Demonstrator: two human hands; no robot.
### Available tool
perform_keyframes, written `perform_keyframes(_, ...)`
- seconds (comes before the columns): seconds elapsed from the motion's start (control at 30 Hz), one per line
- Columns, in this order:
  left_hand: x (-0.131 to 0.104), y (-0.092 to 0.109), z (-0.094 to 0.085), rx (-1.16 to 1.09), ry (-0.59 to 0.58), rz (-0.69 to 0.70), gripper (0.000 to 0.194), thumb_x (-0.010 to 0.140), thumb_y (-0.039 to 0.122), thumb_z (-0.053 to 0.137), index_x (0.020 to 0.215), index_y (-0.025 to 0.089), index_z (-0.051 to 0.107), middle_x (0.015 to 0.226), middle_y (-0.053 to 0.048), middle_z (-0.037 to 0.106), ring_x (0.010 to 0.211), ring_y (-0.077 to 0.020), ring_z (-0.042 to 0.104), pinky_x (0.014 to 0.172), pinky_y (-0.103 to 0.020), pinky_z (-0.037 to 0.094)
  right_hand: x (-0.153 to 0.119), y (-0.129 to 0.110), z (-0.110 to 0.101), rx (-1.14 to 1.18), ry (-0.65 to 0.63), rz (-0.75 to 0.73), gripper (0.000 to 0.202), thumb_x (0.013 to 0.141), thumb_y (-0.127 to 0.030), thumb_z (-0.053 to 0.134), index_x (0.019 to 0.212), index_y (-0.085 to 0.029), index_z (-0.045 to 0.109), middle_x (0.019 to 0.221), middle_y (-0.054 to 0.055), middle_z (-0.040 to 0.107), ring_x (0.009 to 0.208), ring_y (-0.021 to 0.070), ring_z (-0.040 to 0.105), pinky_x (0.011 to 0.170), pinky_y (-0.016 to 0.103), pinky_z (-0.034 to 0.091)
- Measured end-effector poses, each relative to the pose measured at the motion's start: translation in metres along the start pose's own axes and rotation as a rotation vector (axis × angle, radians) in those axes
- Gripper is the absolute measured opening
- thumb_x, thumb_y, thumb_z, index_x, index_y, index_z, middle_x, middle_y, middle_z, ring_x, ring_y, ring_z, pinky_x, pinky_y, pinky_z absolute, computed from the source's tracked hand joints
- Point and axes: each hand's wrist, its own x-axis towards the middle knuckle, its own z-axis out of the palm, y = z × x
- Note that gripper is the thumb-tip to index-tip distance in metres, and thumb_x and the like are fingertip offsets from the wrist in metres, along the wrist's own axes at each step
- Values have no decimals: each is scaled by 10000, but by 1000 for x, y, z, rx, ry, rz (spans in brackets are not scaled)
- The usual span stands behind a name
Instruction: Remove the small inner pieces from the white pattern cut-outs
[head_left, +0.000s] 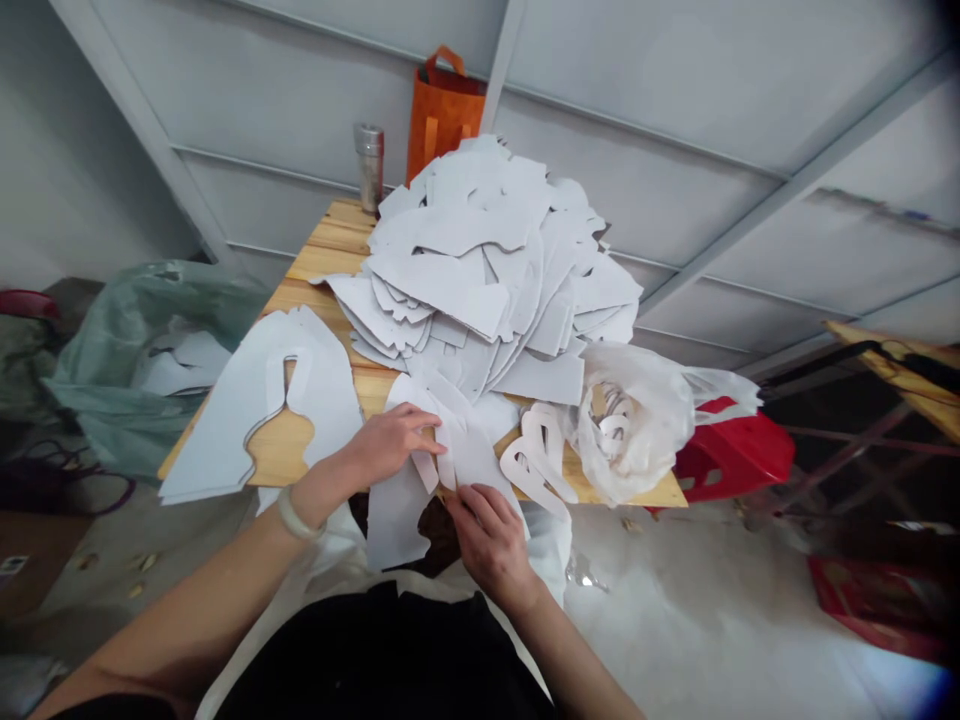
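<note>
Nearer the body than the white heap (450, 290), a slotted white sheet (480, 455) lies at the near edge of the worktop (330, 235), partly overhanging. The left hand (394, 440) rests with fingers outstretched over the sheet, apparently to steady it; the right hand (491, 540) curls its fingers beside the slot, perhaps for fine control, though I cannot tell whether they pinch anything. Left of the heap lies an arch-shaped stack (199, 425), seemingly laid flat to stay aligned; to the heap's right, looped pieces (540, 455) sit beside a plastic bag (645, 430), likely within easy reach. Behind the heap stand a bottle (370, 165) and an orange bag (442, 115), probably out of the hands' way.
</note>
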Motion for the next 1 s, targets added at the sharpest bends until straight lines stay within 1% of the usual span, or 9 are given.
perform_keyframes(0.13, 1, 4, -7, 7, -61, 44, 511, 948, 2, 505, 1130, 383, 793, 1346, 14, 684, 1189, -208, 562, 815, -269, 513, -5, -1, -3, 44, -4, 8, 283, 932, -24, 555, 1140, -133, 714, 1085, 124, 734, 1013, 270, 652, 875, 407, 616)
perform_keyframes(0.27, 1, 4, -10, 55, -102, 99, 581, 921, -34, 499, 1172, 415, 770, 1384, 29, 666, 1232, -215, 536, 775, -255, 497, -5, -2, -8, 90, -18, 23, 314, 918, -1, 552, 1170, -114, 701, 1110, 144, 727, 1033, 276, 654, 871, 410, 628)
perform_keyframes(0.4, 0, 3, -12, 91, -143, 130, 651, 904, -56, 463, 1204, 446, 747, 1424, 52, 639, 1279, -226, 518, 788, -265, 506, -2, -4, -13, 124, -36, 25, 313, 915, 15, 532, 1152, -106, 698, 1101, 147, 727, 1049, 272, 655, 883, 405, 635)
perform_keyframes(0.53, -1, 5, -15, 95, -161, 177, 674, 902, -59, 433, 1206, 458, 741, 1429, 51, 633, 1310, -236, 514, 871, -302, 519, -3, -7, -15, 139, -45, 28, 279, 930, 3, 523, 1128, -96, 692, 1098, 156, 720, 1082, 278, 644, 923, 423, 634)
perform_keyframes(0.67, -1, 8, -18, 111, -164, 209, 648, 913, -46, 449, 1216, 448, 739, 1420, 35, 637, 1312, -247, 517, 892, -314, 524, -4, -10, -16, 117, -49, 22, 285, 935, -8, 499, 1119, -108, 692, 1113, 153, 719, 1117, 284, 632, 943, 447, 632)
perform_keyframes(0.8, -2, 8, -19, 71, -125, 217, 634, 921, -49, 473, 1211, 446, 742, 1401, 23, 650, 1301, -240, 530, 903, -301, 526, -2, -12, -17, 149, -57, 36, 257, 923, 3, 503, 1079, -91, 685, 1087, 163, 711, 1082, 275, 623, 959, 442, 624)
perform_keyframes(1.0, -2, 8, -20, 46, -126, 223, 603, 949, -19, 476, 1226, 449, 735, 1410, 17, 646, 1305, -247, 528, 925, -311, 526, -4, -14, -20, 184, -95, 49, 237, 912, -16, 480, 1004, -135, 664, 1102, 150, 692, 1099, 279, 608, 967, 461, 614)
